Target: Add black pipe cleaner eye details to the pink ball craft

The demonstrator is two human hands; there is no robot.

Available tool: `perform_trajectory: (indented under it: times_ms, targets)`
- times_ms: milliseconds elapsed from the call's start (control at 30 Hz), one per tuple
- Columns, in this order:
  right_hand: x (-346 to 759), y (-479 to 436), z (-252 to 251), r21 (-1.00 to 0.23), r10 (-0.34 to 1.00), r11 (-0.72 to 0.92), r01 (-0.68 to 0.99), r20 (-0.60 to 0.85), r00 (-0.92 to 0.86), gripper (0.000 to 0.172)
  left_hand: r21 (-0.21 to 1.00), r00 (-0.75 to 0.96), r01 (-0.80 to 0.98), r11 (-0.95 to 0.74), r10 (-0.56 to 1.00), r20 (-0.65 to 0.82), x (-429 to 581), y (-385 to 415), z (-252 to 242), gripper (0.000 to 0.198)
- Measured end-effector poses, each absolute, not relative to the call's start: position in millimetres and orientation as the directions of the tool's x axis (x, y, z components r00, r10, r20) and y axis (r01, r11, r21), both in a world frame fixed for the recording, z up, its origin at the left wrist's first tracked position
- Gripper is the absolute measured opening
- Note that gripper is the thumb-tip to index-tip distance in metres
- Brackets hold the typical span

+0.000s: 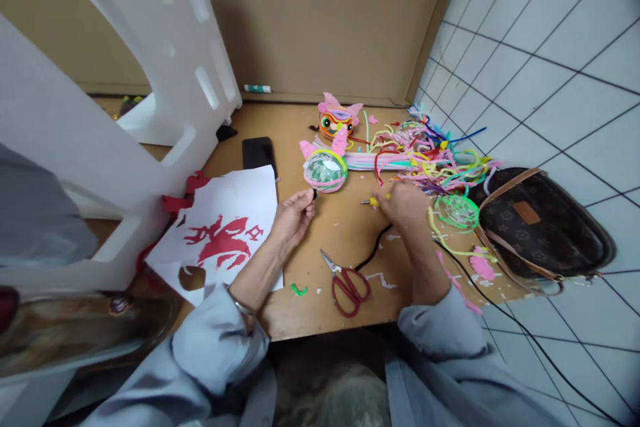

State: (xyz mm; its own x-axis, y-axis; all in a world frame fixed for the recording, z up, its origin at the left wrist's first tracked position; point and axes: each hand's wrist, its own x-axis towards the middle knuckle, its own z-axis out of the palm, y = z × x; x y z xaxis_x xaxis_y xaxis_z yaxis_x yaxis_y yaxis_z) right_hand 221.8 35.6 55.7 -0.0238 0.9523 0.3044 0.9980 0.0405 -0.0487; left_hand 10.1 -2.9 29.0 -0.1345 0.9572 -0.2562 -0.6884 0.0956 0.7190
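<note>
My left hand (297, 211) pinches a small black piece (315, 193) between thumb and fingertips; its kind is too small to make out. It is just below a clear ball ornament (325, 171) with a green band, a pink band and pink ears. My right hand (409, 203) is wrapped round a yellow hot glue gun (375, 201), its metal nozzle pointing left; most of its body is hidden by the hand. Red-handled scissors (350, 285) lie below, between my hands, by a black fuzzy strip (374, 249). A finished-looking lion head figure (337, 121) stands behind the ball.
Many coloured pipe cleaners (425, 153) are heaped at the back right. Beside them lie a green mesh disc (457, 211) and a brown handbag (545, 223). To the left are a phone (259, 153) and paper with red cut-outs (220, 227). A black cable (505, 307) runs right.
</note>
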Motion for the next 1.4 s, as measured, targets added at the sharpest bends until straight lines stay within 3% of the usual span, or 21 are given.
perform_trajectory:
  times_ms: [67,167,333,467,633,800,967,1167,1400]
  targets:
    - [234.0,36.3,61.6,0.021,0.994,-0.069,0.997,0.088,0.067,0.049,0.719,-0.140,-0.688,0.095,0.956,-0.260,9.4,-2.2,29.2,0.028]
    - [242.1,33.2,67.3,0.087,0.993,-0.112,0.990,-0.030,0.115,0.058,0.717,-0.140,-0.690,0.096,0.955,-0.263,9.7,-1.8,28.7,0.027]
    - [244.4,34.1,63.9,0.120,0.975,-0.129,0.984,-0.164,0.148,0.048,0.709,-0.124,-0.697,0.103,0.957,-0.261,10.1,-2.0,27.8,0.029]
    - [243.6,37.8,60.3,0.036,0.986,-0.132,0.991,-0.099,0.135,0.044,0.681,-0.084,-0.721,0.128,0.960,-0.269,10.2,-1.9,28.1,0.032]
    - [242.7,38.8,63.0,-0.239,0.977,-0.142,0.961,0.124,0.175,0.046,0.622,-0.026,-0.767,0.157,0.961,-0.275,10.1,-0.2,27.6,0.031]
    - [232.7,35.3,56.0,-0.455,0.896,0.111,0.884,0.431,0.109,0.045,0.591,0.012,-0.785,0.187,0.958,-0.288,11.2,-0.2,29.4,0.023]
    - [216.3,25.6,48.8,-0.461,0.784,0.350,0.816,0.620,0.014,0.034,0.577,0.031,-0.787,0.218,0.948,-0.315,13.4,-1.6,32.1,0.018]
    - [209.5,21.7,45.3,-0.419,0.703,0.410,0.810,0.711,0.012,0.029,0.595,0.074,-0.769,0.234,0.957,-0.281,16.3,-4.2,31.6,0.022]
    - [208.6,22.2,42.3,-0.449,0.716,0.397,0.800,0.697,0.035,0.029,0.597,0.087,-0.767,0.236,0.960,-0.267,17.4,-5.8,31.7,0.022]
